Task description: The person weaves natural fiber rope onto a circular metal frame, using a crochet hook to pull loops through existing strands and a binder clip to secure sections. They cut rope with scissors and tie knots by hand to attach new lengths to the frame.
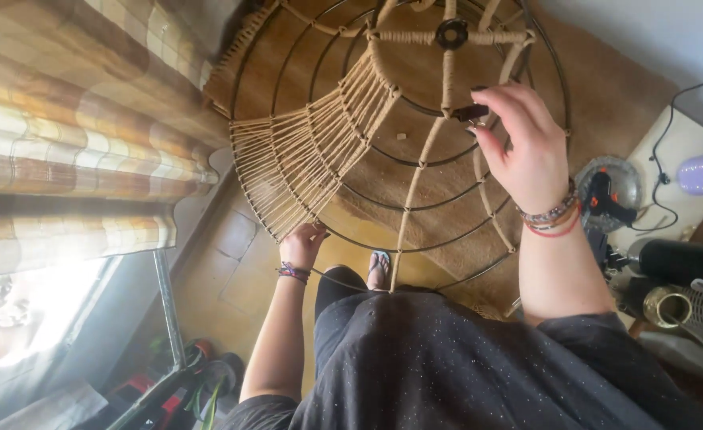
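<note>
The person held a large round wire frame (415,171) upright in front of the body, its rings and spokes partly wrapped in tan twine (308,155).

Left hand (302,245): closed around the lower rim of the wire frame, fingers curled over the outer ring directly below the woven twine section. A beaded bracelet (293,273) sat on the wrist just below the hand.

Right hand (527,147): raised against the upper middle of the frame, thumb and fingers pinched on a small dark clip (471,112) seated on a twine-wrapped spoke. The remaining fingers were loosely curved. Red and beaded bracelets (553,217) circled the wrist under the hand.

Frame position: the hub (452,33) lay above and to the left of the right hand. The woven fan of twine spread between the two hands, nearer the left one. Bare wire rings ran below the right hand toward the person's lap.

Surroundings: a striped curtain (73,135) hung well to the left of the left hand. A glue gun (606,201) rested on a round plate (630,171) just to the right of the right wrist, on a counter (690,139). A foot in a sandal (378,267) showed on the floor (232,271) between the two forearms, behind the frame.
</note>
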